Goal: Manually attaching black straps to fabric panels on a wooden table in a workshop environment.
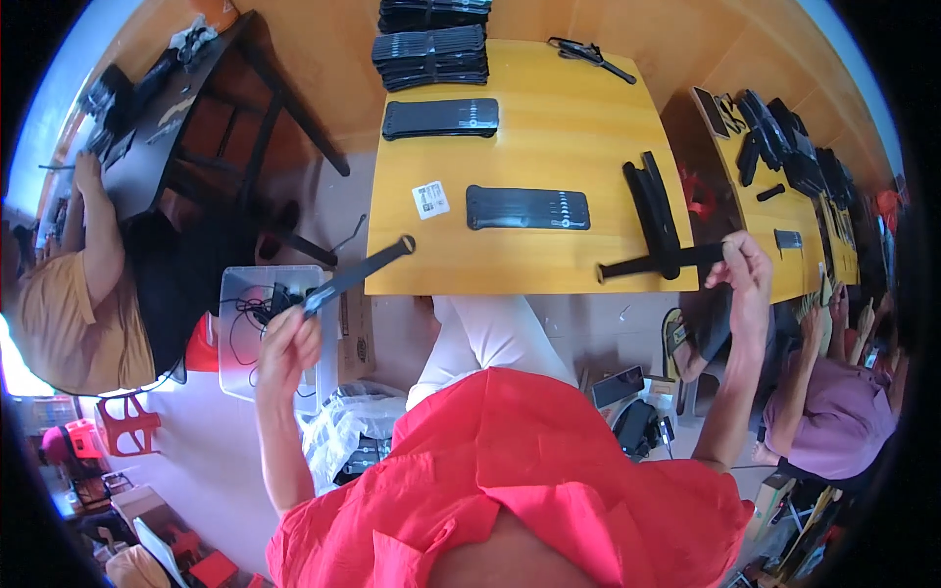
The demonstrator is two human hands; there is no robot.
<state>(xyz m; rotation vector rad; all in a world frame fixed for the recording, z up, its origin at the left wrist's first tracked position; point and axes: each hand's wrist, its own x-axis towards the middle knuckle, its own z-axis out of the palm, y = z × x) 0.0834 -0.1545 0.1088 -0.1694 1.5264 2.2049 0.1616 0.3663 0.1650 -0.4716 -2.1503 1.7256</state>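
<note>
My left hand point(289, 343) is closed on one end of a black strap point(363, 271), which slants up over the near left corner of the yellow table point(431, 263) and ends in a ring. In my right hand point(745, 274), fingers pinch another black strap point(701, 257) with a ringed end, stretched leftward above the table's near right corner. It passes by several long black strips point(649, 211) lying there. A flat black bundle point(527, 208) lies mid-table beside a white printed label point(430, 199). Farther back rests a second black bundle point(439, 118).
Stacked black bundles point(429, 56) stand at the far left; a looped black strap point(592, 59) lies far right. Left of my legs sits a translucent bin point(233, 367) with cables. People work at a dark table point(157, 142) on the left and another yellow table point(769, 223) on the right.
</note>
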